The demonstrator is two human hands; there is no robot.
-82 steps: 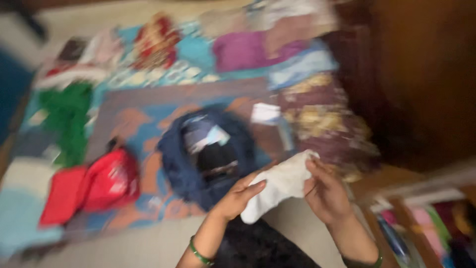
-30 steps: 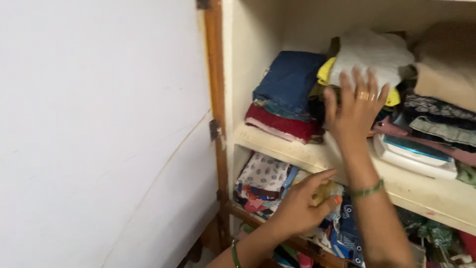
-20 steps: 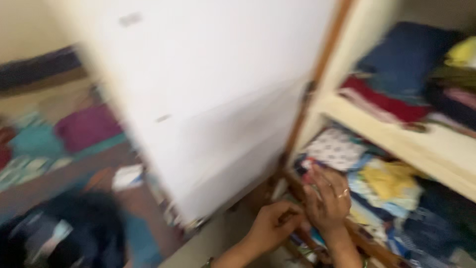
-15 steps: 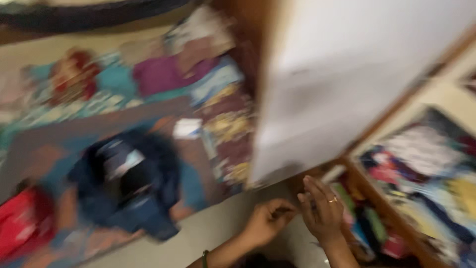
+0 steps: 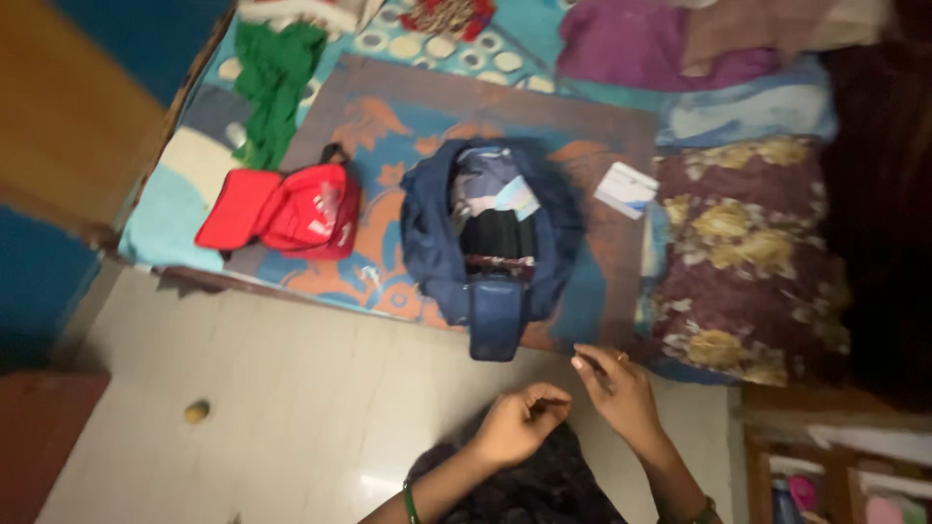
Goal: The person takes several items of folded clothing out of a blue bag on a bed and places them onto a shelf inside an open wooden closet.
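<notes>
Navy bag (image 5: 490,243) lying open on bed; left hand (image 5: 519,425) curling loosely, right hand (image 5: 618,390) half-open, both holding nothing visible.

A patterned bedspread (image 5: 582,126) carries a red bag (image 5: 291,209) near its left edge, a green cloth (image 5: 272,78) towards the far left corner, a small white card (image 5: 626,189) — and a floral pillow (image 5: 748,252) at the right edge.

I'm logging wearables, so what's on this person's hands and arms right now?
Both forearms are bare, with no sleeves. The left hand has a thin green bangle at its wrist; the right hand wears a ring and a green bangle.
</notes>
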